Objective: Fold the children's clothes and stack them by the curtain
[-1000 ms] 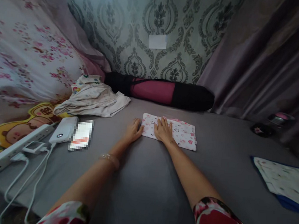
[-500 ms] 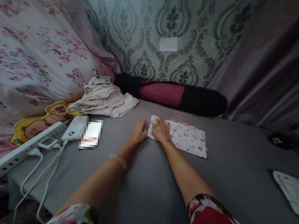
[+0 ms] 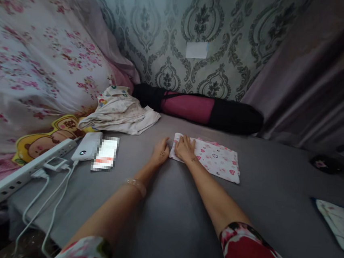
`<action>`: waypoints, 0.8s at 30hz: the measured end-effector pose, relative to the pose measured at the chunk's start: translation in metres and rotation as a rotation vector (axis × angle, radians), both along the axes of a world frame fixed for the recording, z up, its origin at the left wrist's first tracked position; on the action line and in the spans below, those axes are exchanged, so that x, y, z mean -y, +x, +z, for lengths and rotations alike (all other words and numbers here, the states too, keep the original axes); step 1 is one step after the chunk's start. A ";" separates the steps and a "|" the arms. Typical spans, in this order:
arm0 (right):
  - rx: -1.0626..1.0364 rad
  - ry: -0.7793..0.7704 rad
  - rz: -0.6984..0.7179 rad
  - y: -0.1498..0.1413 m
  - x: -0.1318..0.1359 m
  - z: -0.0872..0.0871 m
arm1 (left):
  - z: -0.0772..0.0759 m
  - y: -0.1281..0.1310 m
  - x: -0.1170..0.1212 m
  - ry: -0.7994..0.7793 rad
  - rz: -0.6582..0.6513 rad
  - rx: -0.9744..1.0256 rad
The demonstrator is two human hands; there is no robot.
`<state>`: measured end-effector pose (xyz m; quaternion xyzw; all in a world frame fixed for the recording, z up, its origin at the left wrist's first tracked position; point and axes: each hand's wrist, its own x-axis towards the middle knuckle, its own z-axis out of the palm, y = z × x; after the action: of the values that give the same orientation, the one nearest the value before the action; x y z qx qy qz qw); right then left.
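A folded white cloth with pink and red prints (image 3: pixel 217 159) lies flat on the grey sheet, a strip of pink edge showing at its far side. My right hand (image 3: pixel 185 148) rests palm down on its left end, fingers spread and pressing nothing but the fabric. Just off the cloth's left edge, my left hand (image 3: pixel 160 151) lies on the sheet with its fingers pointing forward and nothing visible in it. Some of its fingertips are hard to make out.
Rumpled pale clothes (image 3: pixel 121 112) are heaped at the back left, beside a long black and maroon bag (image 3: pixel 189 108) along the wall. At left are a power strip (image 3: pixel 28 172), a white power bank (image 3: pixel 87 147) and cables. A patterned folded cloth (image 3: pixel 337 224) lies far right.
The whole view has shifted slightly. Both hands stay in nearly the same places by the cloth, which looks almost unchanged.
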<state>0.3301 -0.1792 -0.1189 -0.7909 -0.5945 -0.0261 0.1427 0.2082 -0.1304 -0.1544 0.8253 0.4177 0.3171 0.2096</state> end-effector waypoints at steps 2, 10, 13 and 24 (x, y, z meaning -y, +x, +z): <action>0.027 0.040 0.060 -0.006 -0.004 0.001 | 0.001 0.000 0.000 -0.015 0.018 0.009; 0.002 0.003 0.096 -0.016 -0.014 -0.012 | 0.003 0.001 0.001 -0.042 0.050 0.015; 0.001 0.001 0.096 -0.015 -0.014 -0.013 | 0.003 0.001 0.002 -0.042 0.036 0.007; 0.016 0.070 0.033 0.008 0.006 -0.007 | 0.011 -0.001 0.013 0.035 -0.106 -0.178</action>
<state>0.3385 -0.1847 -0.1255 -0.7752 -0.6074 -0.0511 0.1659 0.2075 -0.1429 -0.1432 0.8746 0.3849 0.2385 0.1737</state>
